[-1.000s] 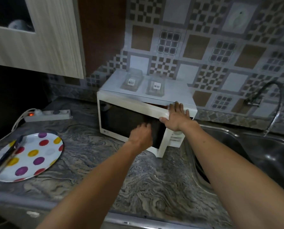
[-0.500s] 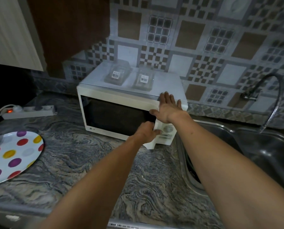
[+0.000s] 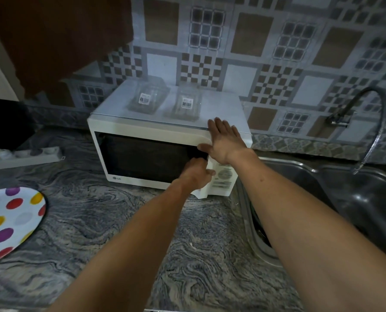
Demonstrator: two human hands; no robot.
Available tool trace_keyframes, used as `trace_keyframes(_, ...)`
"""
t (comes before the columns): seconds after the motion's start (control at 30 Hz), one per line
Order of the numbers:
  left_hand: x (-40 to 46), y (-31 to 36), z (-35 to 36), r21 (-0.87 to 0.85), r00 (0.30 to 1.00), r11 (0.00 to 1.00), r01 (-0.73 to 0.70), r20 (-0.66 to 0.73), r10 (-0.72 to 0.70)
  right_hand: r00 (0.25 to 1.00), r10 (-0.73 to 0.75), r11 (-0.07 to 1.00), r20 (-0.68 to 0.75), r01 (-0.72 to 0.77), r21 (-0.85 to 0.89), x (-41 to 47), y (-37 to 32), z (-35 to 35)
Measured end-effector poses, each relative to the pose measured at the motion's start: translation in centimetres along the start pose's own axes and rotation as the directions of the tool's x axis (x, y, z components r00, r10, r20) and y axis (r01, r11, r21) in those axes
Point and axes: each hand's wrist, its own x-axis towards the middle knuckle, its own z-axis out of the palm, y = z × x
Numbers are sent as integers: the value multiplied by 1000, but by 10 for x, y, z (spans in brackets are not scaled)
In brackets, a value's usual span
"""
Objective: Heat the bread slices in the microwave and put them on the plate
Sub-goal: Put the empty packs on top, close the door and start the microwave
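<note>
Left hand (image 3: 196,174) curled on the microwave (image 3: 165,140) door's right edge; right hand (image 3: 223,140) flat, open, bracing the top corner. Door nearly shut. Bread unseen, presumably inside. Spotted plate (image 3: 12,221) empty; heating and plating remain.

One microwave (image 3: 156,152), two clear plastic containers (image 3: 148,99) (image 3: 187,104) on top of it (each with a barcode label). One polka-dot plate (image 3: 9,219), partly out of view. One power strip (image 3: 23,155). One faucet (image 3: 365,113), one sink (image 3: 349,199). Two hands: left hand (image 3: 196,174), right hand (image 3: 223,140).
</note>
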Motion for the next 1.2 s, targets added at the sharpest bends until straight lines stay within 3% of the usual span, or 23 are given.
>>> trace_keyframes(0.4,1,10,-4,4,997,999,41,-61,-41,986,-23,998,-163,31,47,1,-3,2)
trace_keyframes(0.6,2,12,-4,0,996,998,70,-57,-70,985,-32,996,-172,45,74,1,2,4)
trace_keyframes(0.7,1,17,-9,-13,994,995,100,-42,-101,991,-50,971,-125,78,226,-7,10,-8)
trace_keyframes(0.77,-1,19,-9,-28,992,993,117,-39,-118,983,-69,931,-172,125,344,-19,21,-9)
trace_keyframes(0.83,-1,19,-6,-39,990,991,126,-62,-128,937,25,886,-349,141,442,-38,34,4)
trace_keyframes(0.9,0,17,-3,-62,988,989,132,-73,-137,874,263,790,-408,48,611,-59,46,30)
trace_keyframes(1.0,1,16,-2,-67,989,989,130,-64,-134,830,534,573,-163,-213,792,-78,70,76)
trace_keyframes(1.07,3,16,-2,-77,989,988,132,-62,-137,851,524,582,-27,-335,741,-81,82,101)
trace_keyframes(1.2,5,15,-1,-86,989,988,131,-60,-137,903,428,654,39,-339,676,-67,81,117)
